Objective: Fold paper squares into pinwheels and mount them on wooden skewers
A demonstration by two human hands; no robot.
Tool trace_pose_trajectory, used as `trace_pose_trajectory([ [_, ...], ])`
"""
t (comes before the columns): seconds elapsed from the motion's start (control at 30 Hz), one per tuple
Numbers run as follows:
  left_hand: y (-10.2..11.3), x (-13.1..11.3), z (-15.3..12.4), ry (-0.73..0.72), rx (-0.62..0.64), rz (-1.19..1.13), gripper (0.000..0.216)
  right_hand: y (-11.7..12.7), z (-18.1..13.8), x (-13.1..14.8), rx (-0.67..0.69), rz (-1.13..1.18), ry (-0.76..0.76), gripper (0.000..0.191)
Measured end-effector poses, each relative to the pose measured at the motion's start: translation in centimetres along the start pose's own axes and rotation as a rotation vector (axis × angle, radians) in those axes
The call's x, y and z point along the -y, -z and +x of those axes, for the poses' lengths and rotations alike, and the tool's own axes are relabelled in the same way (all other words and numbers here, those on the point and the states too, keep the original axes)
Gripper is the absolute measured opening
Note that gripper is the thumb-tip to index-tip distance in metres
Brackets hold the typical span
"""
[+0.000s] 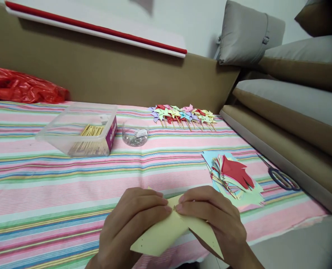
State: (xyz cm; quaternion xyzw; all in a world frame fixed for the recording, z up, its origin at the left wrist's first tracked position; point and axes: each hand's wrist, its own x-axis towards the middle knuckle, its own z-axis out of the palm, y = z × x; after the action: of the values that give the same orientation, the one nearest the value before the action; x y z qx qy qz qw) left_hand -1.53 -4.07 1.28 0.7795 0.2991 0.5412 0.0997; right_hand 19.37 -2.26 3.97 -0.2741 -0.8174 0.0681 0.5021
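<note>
A pale yellow paper piece (166, 233), cut into flaps with small holes near one tip, is held between both my hands just above the near edge of the cloth. My left hand (135, 224) grips it from the left, fingers closed over its upper part. From the other side my right hand (216, 216) pinches it, fingertips almost meeting the left ones near the paper's centre. A small dark mark shows between the fingertips; I cannot make out what it is. Both thumbs are hidden beneath the paper.
A plastic box of wooden sticks (90, 140) and a round tub of small shiny pieces (135, 136) stand ahead on the striped cloth (42, 186). Finished paper pinwheels (185, 115) lie behind. To the right are cut paper sheets (233, 173), scissors (282, 177) and stacked cushions (291, 104).
</note>
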Motion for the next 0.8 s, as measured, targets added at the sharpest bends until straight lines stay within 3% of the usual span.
trace_pose_trajectory([
  [0.23, -0.7, 1.1, 0.0, -0.021, 0.030, -0.006, 0.025, -0.2, 0.0, -0.2, 0.029, 0.064, -0.031, 0.022],
  [0.4, -1.6, 2.0, 0.3, 0.044, 0.060, 0.002, 0.026, -1.2, -0.3, -1.3, 0.049, 0.164, -0.178, 0.025],
  [0.53, -2.3, 3.1, 0.6, 0.132, 0.070, 0.006, 0.023, -2.2, -0.6, -2.8, 0.079, 0.182, -0.296, 0.019],
  [0.67, -2.6, 4.1, 0.7, 0.219, 0.097, 0.013, 0.019, -2.8, -0.4, -3.9, 0.137, 0.116, -0.342, 0.006],
  [0.8, -2.6, 4.9, 0.6, 0.290, 0.112, 0.010, 0.014, -3.7, -0.1, -4.8, 0.183, 0.142, -0.375, 0.006],
])
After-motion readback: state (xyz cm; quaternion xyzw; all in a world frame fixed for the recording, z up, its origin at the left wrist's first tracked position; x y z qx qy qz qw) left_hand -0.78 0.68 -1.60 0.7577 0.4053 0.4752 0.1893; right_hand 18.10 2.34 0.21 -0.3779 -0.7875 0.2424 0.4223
